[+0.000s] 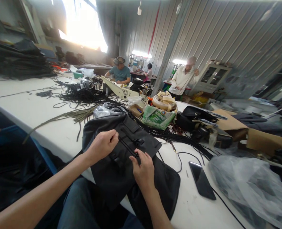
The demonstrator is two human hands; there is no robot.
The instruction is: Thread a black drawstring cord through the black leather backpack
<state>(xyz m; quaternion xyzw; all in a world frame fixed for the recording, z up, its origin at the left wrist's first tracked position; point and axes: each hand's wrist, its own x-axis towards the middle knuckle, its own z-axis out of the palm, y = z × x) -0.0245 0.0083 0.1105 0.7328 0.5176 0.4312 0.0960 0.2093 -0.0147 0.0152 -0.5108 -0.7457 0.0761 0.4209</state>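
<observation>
A black bag (114, 184) lies across the table's near edge and over my lap, with straps and small buckles on its upper face. Over it, a thin black cord (127, 145) runs taut between my two hands. My left hand (104, 143) is closed in a fist around the cord's upper left end. Lower and to the right, my right hand (143, 168) pinches the cord between thumb and fingers, close above the bag. The ends inside my fingers are hidden.
On the white table (66, 127) lie a tangle of black cords (83, 93), a green bag of beige rolls (158, 117), a phone (202, 180) and clear plastic (252, 187). Cardboard boxes (262, 140) stand at the right. Several people are beyond the table, one standing (182, 79).
</observation>
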